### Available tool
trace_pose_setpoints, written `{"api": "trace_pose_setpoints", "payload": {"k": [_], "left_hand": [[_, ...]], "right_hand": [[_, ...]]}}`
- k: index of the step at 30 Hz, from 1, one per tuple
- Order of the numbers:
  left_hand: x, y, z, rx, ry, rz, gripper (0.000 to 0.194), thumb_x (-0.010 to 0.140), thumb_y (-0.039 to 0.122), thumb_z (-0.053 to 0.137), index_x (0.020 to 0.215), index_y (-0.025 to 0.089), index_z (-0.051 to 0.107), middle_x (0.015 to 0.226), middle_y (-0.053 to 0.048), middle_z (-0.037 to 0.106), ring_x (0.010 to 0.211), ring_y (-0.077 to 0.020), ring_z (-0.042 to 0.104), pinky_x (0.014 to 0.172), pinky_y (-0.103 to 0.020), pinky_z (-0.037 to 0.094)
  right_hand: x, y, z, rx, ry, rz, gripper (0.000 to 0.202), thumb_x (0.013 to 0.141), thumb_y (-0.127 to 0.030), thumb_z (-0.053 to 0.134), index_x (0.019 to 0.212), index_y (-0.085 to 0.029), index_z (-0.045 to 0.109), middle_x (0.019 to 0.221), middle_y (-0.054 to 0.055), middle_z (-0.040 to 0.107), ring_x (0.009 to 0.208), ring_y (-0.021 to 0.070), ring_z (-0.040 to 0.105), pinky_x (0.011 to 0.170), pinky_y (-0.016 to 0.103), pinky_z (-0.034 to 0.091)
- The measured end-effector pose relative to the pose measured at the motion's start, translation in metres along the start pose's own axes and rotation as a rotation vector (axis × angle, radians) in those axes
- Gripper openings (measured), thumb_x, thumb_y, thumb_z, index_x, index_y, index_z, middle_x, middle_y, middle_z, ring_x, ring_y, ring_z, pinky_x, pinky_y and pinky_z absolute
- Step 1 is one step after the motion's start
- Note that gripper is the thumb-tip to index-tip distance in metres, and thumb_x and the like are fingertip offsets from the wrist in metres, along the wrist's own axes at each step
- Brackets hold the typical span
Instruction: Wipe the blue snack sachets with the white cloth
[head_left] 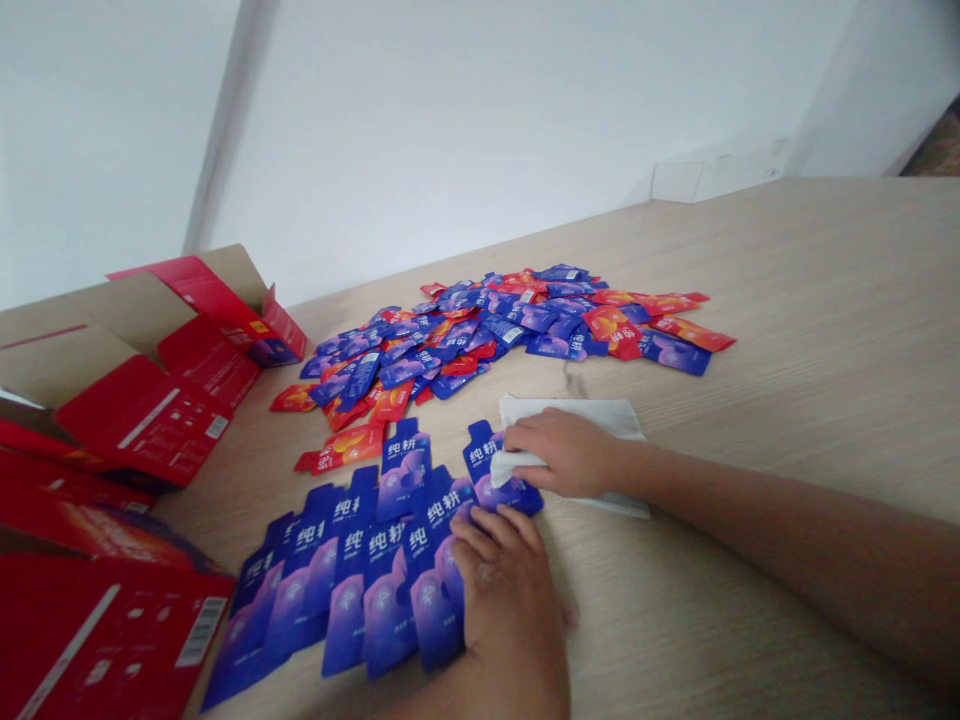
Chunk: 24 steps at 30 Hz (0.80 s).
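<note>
My right hand (564, 452) pinches a folded white tissue (619, 420) and presses its end onto a blue-purple sachet (480, 448). Just below it, my left hand (510, 580) lies over the right edge of the laid-out blue sachets (386, 605), its fingertips touching the printed faces. Those sachets lie face up in overlapping rows. One more blue sachet (405, 470) sits at the top of the group. What lies beneath my left palm is hidden.
A heap of mixed blue and red sachets (465, 335) spreads across the wooden table (787, 400) farther back. Open red cardboard boxes (150, 420) line the left side. A white wall (487, 120) rises behind, with a white box-like fixture (679, 182) at its foot.
</note>
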<state>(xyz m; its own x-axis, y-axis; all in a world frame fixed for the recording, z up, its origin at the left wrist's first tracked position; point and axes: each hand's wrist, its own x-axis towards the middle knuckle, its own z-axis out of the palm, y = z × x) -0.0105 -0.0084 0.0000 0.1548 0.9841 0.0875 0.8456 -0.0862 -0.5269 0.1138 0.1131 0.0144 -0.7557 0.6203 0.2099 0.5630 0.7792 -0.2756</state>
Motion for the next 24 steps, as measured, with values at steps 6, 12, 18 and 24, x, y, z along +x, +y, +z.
{"api": "trace_pose_setpoints", "payload": {"k": [6,12,18,24], "left_hand": [[0.000,0.002,0.001,0.004,0.003,-0.005,0.087,0.048,0.059,0.074,0.116,0.007,0.059,0.113,-0.028,0.062,0.104,-0.0453,0.056,0.081,-0.047,0.048],[0.000,0.008,0.003,0.040,-0.027,-0.042,0.075,0.058,0.052,0.071,0.119,0.010,0.057,0.117,-0.026,0.061,0.107,-0.0453,0.054,0.082,-0.051,0.045],[0.001,0.009,0.007,-0.002,-0.047,-0.032,0.076,0.056,0.043,0.074,0.119,0.005,0.055,0.116,-0.030,0.059,0.108,-0.0467,0.053,0.085,-0.053,0.044],[0.001,0.012,0.011,0.027,-0.006,-0.070,0.057,0.067,0.037,0.064,0.115,0.008,0.058,0.115,-0.028,0.061,0.105,-0.0448,0.056,0.082,-0.052,0.044]], "right_hand": [[0.000,-0.001,-0.001,0.004,-0.019,0.008,0.023,0.085,-0.035,0.053,0.098,-0.017,0.056,0.093,0.008,0.063,0.083,0.0214,0.056,0.073,0.031,0.035],[0.001,0.004,0.001,-0.033,-0.006,0.035,0.026,0.086,-0.037,0.053,0.104,-0.018,0.056,0.096,0.008,0.063,0.085,0.0222,0.057,0.074,0.032,0.036],[0.006,0.009,-0.006,-0.101,0.034,0.133,0.021,0.089,-0.034,0.050,0.099,-0.017,0.057,0.094,0.009,0.061,0.086,0.0221,0.055,0.074,0.032,0.036],[0.006,-0.007,-0.007,-0.071,0.112,0.003,0.023,0.090,-0.032,0.048,0.106,-0.018,0.057,0.099,0.010,0.057,0.091,0.0224,0.051,0.077,0.034,0.035]]}}
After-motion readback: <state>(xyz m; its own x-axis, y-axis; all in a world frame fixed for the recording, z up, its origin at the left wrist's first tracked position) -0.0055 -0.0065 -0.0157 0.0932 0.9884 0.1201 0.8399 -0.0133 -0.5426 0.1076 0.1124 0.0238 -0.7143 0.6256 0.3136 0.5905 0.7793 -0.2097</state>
